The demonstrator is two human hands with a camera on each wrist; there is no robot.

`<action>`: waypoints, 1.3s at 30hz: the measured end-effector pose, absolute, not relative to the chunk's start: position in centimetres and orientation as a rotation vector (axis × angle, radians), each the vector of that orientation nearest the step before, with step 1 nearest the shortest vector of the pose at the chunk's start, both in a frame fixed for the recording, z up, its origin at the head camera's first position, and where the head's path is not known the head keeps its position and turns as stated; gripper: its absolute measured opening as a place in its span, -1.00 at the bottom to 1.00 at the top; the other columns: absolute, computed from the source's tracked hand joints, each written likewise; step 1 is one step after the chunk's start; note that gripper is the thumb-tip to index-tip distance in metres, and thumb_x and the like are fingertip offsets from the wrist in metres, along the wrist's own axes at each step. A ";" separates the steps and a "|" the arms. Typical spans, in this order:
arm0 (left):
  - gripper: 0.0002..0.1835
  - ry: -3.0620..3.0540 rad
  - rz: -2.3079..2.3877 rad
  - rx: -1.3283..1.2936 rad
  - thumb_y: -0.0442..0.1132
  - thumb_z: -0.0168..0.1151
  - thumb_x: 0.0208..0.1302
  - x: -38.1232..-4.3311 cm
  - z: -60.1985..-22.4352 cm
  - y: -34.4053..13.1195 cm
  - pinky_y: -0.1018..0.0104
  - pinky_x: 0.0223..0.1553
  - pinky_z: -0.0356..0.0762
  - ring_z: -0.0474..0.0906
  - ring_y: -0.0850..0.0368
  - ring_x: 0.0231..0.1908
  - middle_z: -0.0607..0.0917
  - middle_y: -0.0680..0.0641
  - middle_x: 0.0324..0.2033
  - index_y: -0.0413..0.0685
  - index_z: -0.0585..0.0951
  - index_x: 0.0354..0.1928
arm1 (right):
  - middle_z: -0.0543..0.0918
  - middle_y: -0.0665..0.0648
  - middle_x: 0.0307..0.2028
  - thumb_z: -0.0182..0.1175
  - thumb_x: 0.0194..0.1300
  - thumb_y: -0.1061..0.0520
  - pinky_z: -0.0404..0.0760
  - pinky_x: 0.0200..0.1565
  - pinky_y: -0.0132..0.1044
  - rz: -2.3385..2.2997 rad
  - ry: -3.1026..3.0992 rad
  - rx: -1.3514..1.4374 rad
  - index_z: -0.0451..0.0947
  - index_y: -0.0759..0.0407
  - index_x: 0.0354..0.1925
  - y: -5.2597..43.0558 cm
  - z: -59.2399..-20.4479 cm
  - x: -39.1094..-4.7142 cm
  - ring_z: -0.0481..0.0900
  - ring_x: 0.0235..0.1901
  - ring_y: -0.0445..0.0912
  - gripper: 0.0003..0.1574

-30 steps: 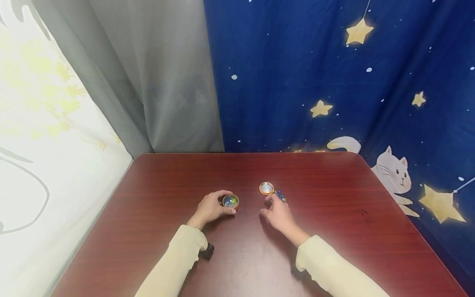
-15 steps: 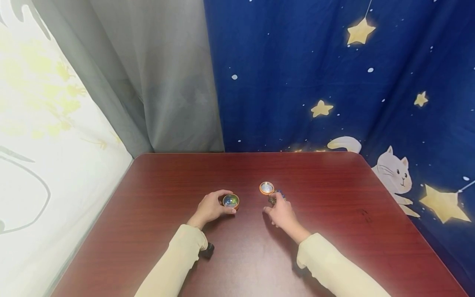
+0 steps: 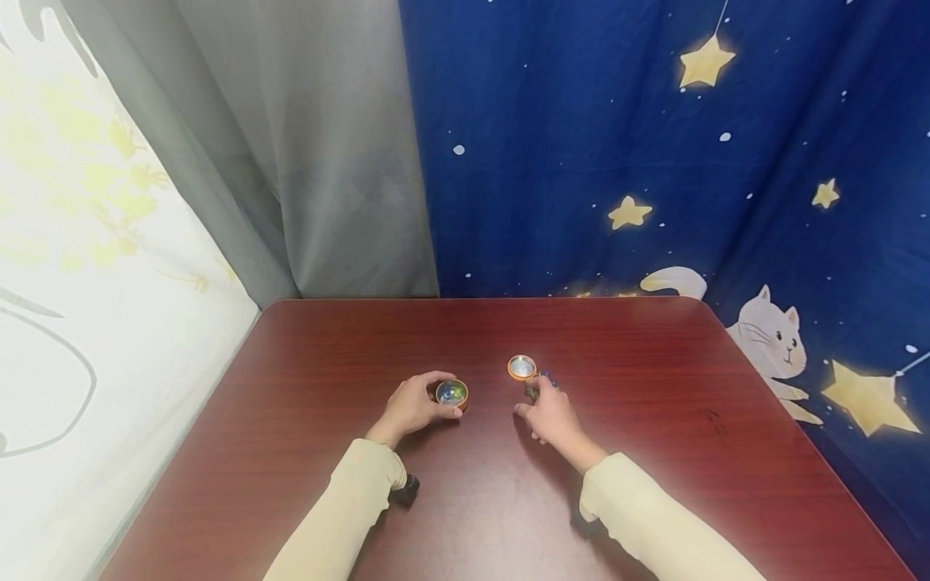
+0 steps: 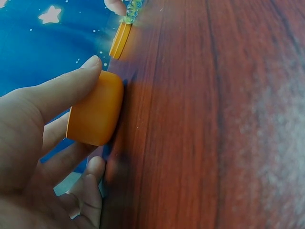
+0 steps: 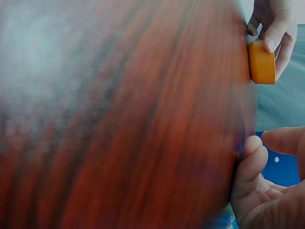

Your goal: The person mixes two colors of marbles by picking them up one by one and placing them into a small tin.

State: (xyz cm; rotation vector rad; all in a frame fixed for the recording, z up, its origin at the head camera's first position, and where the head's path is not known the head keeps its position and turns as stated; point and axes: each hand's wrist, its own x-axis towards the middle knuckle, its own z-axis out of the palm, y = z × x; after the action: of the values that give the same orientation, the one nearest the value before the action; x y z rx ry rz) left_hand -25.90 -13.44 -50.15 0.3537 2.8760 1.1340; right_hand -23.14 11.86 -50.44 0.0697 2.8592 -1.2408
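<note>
Left hand (image 3: 410, 407) is curling its thumb and fingers round the small round orange plastic pot (image 3: 453, 394), which is standing upright on the dark red wood-grain desk (image 3: 654, 452), a little left of centre. Glassy blue-green contents are showing in its open top; what they are, cannot tell. Left wrist view is confirming it: thumb along the orange wall (image 4: 95, 114), fingers wrapping behind, pot base flat on the desk.

Right hand (image 3: 554, 415) is sitting just right of the pot, fingertips pinching a small string of dark blue-green beads (image 3: 539, 386) against the desk. Beads are mostly hidden by the fingers, so how firm the pinch is, hard to say. Right wrist view is only showing loosely curled fingers (image 5: 252, 162) at the desk edge of frame, beads not readable there.

Orange round lid (image 3: 521, 368) with a silvery inside is lying face up just beyond the right fingertips, apart from the pot.

Step in hand, as a judgement: the pot is open and being steadied while the beads are being gathered up. Next move is likely calling for a secure lift of the whole strand, a short carry left over the pot mouth, with the left hand keeping the pot from tipping.
</note>
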 end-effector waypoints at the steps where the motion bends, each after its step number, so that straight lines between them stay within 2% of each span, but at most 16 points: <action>1: -0.35 2.874 1.137 0.349 0.03 0.63 -0.21 -25.9 -50.1 -13.4 0.10 -0.15 0.43 0.54 0.20 -0.27 0.68 0.14 -0.28 0.25 0.64 0.05 | 0.49 0.03 -0.80 0.31 0.21 0.12 0.44 -0.78 -0.30 -1.243 2.858 0.071 0.34 0.27 0.22 11.9 -50.4 -23.1 0.40 -0.91 -0.20 -0.33; 4: -0.35 2.874 1.137 0.346 0.03 0.63 -0.21 -25.8 -50.1 -13.3 0.10 -0.14 0.43 0.54 0.21 -0.26 0.68 0.14 -0.27 0.25 0.64 0.06 | 0.51 0.04 -0.78 0.32 0.20 0.12 0.44 -0.78 -0.29 -1.248 2.857 0.076 0.37 0.25 0.19 11.9 -50.4 -23.1 0.40 -0.91 -0.20 -0.37; 10: -0.34 2.873 1.134 0.353 0.02 0.63 -0.21 -25.6 -50.0 -13.3 0.09 -0.16 0.43 0.55 0.20 -0.27 0.69 0.12 -0.27 0.23 0.64 0.06 | 0.64 0.02 -0.56 0.34 0.18 0.14 0.45 -0.78 -0.28 -1.270 2.862 0.057 0.45 0.25 0.08 11.9 -50.2 -22.9 0.43 -0.90 -0.19 -0.48; 19: -0.34 2.883 1.137 0.340 0.04 0.64 -0.22 -25.8 -50.3 -13.2 0.12 -0.16 0.43 0.54 0.22 -0.28 0.68 0.15 -0.28 0.27 0.64 0.05 | 0.50 0.03 -0.80 0.32 0.18 0.17 0.43 -0.80 -0.27 -1.262 2.865 -0.010 0.49 0.25 -0.03 11.8 -50.2 -23.0 0.41 -0.91 -0.19 -0.60; 28: -0.33 2.876 1.134 0.324 0.05 0.64 -0.25 -25.8 -50.2 -13.2 0.12 -0.16 0.42 0.54 0.22 -0.28 0.68 0.16 -0.30 0.29 0.64 0.05 | 0.53 0.02 -0.73 0.32 0.17 0.24 0.43 -0.80 -0.30 -1.244 2.859 -0.036 0.53 0.24 -0.19 11.7 -50.0 -23.2 0.39 -0.91 -0.22 -0.77; 39: -0.34 2.878 1.132 0.332 0.04 0.64 -0.23 -25.6 -49.8 -13.3 0.10 -0.16 0.43 0.54 0.19 -0.27 0.68 0.13 -0.28 0.26 0.64 0.06 | 0.55 0.03 -0.65 0.30 0.19 0.30 0.46 -0.77 -0.32 -1.184 2.880 -0.046 0.57 0.24 -0.25 11.6 -49.9 -23.2 0.41 -0.88 -0.23 -0.87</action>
State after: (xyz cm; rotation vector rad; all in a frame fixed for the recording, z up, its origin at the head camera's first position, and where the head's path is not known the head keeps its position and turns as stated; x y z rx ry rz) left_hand -25.63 -13.25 -49.84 0.3322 2.8781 1.1321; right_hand -23.21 11.62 -49.91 -0.0459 2.8798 -1.1839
